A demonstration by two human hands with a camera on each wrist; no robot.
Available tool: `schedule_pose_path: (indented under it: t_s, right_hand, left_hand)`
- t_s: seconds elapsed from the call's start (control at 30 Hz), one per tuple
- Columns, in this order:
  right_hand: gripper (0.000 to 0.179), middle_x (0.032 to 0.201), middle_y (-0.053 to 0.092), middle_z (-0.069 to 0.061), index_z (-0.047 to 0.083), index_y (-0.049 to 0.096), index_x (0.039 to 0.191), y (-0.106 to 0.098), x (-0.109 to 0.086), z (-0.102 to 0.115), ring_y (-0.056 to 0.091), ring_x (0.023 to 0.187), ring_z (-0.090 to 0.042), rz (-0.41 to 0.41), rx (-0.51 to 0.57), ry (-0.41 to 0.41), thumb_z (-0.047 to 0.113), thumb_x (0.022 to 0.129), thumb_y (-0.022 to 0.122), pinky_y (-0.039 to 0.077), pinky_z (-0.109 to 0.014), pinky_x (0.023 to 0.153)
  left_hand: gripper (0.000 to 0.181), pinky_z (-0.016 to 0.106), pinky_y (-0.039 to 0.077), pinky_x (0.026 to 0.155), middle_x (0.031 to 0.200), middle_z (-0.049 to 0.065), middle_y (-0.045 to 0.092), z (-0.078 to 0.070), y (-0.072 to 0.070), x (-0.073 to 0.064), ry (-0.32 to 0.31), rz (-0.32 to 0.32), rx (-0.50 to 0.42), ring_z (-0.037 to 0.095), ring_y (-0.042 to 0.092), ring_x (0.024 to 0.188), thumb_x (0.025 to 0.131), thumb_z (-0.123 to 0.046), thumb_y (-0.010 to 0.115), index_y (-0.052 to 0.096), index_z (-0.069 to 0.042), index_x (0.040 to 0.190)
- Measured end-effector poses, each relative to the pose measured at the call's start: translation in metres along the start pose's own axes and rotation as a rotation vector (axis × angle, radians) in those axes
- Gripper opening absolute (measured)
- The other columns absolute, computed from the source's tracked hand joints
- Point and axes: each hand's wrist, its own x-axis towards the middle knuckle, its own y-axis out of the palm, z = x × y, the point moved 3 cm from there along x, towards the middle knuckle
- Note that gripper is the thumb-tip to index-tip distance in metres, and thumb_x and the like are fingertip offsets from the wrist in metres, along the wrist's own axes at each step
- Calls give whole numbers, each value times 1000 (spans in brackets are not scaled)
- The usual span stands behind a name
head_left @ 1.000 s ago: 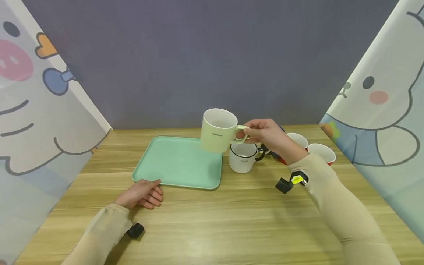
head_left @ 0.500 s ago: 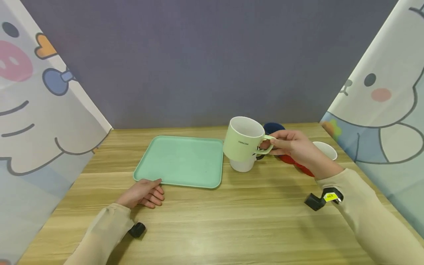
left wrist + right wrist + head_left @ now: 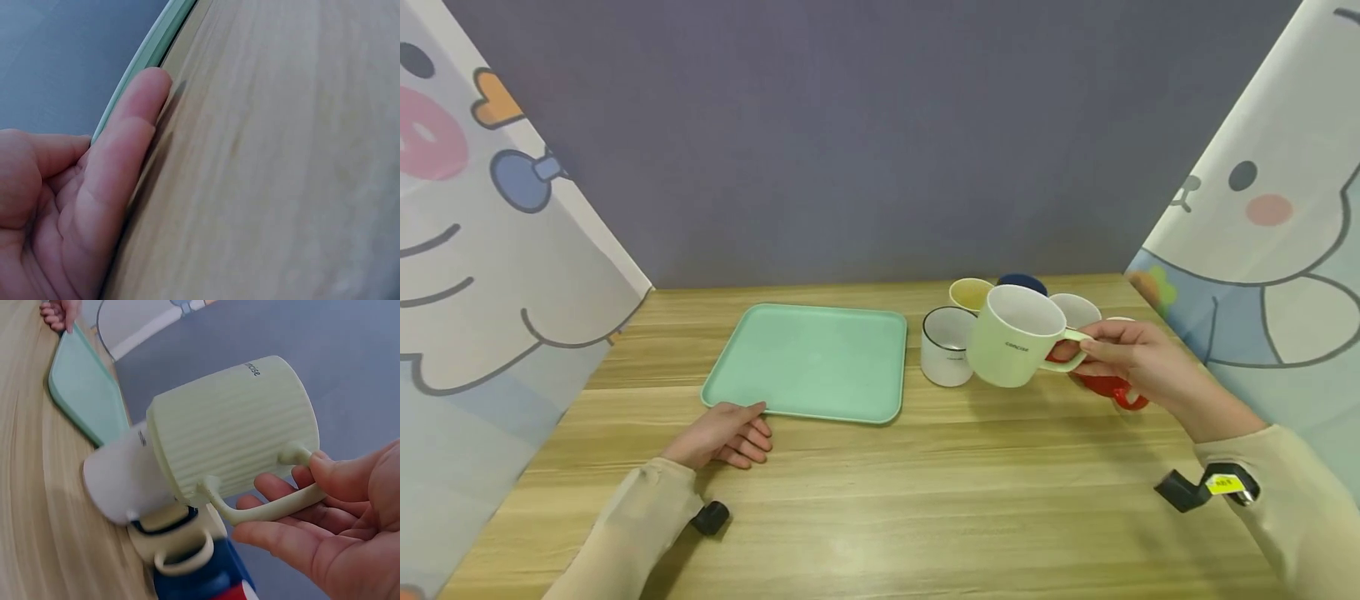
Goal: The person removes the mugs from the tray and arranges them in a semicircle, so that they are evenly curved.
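My right hand (image 3: pixel 1123 367) holds a pale green mug (image 3: pixel 1011 337) by its handle, thumb on one side and fingers curled through and round it. The mug is raised above the table, slightly tilted, and overlaps the white black-rimmed mug (image 3: pixel 946 354) in the head view. Its ribbed side shows in the right wrist view. My left hand (image 3: pixel 722 435) is at the near left edge of a mint green tray (image 3: pixel 820 367). Its thumb lies on the rim and its fingers lie along the outer side, pinching the edge (image 3: pixel 140 65).
Behind the raised mug stand a yellow mug (image 3: pixel 967 292), a dark blue mug (image 3: pixel 1022 283) and a white-lined mug (image 3: pixel 1077 308). A red mug (image 3: pixel 1105 385) is partly hidden by my right hand. A grey wall (image 3: pixel 880 142) rises behind the wooden table (image 3: pixel 880 508).
My right hand has carried the pale green mug rightward and down, from over the tray's right edge past the black-rimmed mug. The left hand and tray have stayed put.
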Motion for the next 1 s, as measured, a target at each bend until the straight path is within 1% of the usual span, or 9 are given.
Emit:
schedule_pose_path:
  t_s: [0.13,0.2,0.27,0.33,0.4,0.57,0.63,0.8,1.0]
  right_hand:
    - [35,104,74,-10,0,70,111,-11,-11,-8,71,101,-19,45,64,-35,-16,100,40,57,-29,83]
    - [37,106,74,-9,0,70,111,-16,-17,-12,71,101,-19,56,66,-35,-16,100,39,57,-28,83]
    - [37,105,74,-6,2,71,110,-21,-24,-17,72,97,-16,45,51,-9,-15,100,39,57,-24,78]
    - [38,106,75,-5,4,72,110,-25,-31,-21,72,94,-14,38,29,5,-14,100,40,56,-23,73]
    - [39,106,75,-4,5,72,110,-30,-39,-26,71,93,-13,36,43,8,-14,100,40,55,-23,71]
    - [41,109,73,-10,-3,68,115,-39,-55,-34,69,103,-15,86,86,-60,-19,99,35,56,-26,81]
    - [42,110,73,-12,-5,66,118,-42,-61,-37,68,106,-15,104,78,-82,-21,98,32,56,-26,83]
    - [45,114,72,-11,-4,66,120,-49,-77,-50,67,108,-15,108,90,-57,-21,99,30,55,-26,86]
    - [43,113,72,-10,-4,66,118,-56,-93,-61,67,107,-12,66,68,-27,-20,99,31,55,-24,85]
  left_hand:
    - [48,34,60,62,82,9,71,2,-1,-1,-13,-15,9,19,71,70,107,-37,41,64,5,99]
    - [48,34,59,62,82,8,71,3,-2,-1,-18,-17,16,19,71,70,107,-36,41,64,5,99]
    - [48,34,59,62,83,9,71,4,-2,-2,-20,-18,15,19,70,70,107,-36,41,64,5,99]
    - [48,34,59,62,83,8,71,3,-2,-2,-8,-8,18,19,70,70,108,-36,41,64,5,99]
    - [48,33,59,62,83,8,71,1,-1,-1,1,-1,15,19,71,70,108,-37,41,64,5,99]
    - [48,33,60,62,82,8,71,-1,1,-1,14,5,8,18,71,70,108,-36,41,64,5,99]
    - [48,33,60,61,82,8,71,-2,1,0,13,3,5,18,71,70,108,-36,41,64,5,99]
    - [48,33,60,62,82,8,70,-2,1,0,11,0,2,18,71,70,108,-35,40,64,5,99]
    - [48,33,59,62,82,8,71,0,1,0,5,-3,0,18,71,71,108,-35,40,64,5,99]
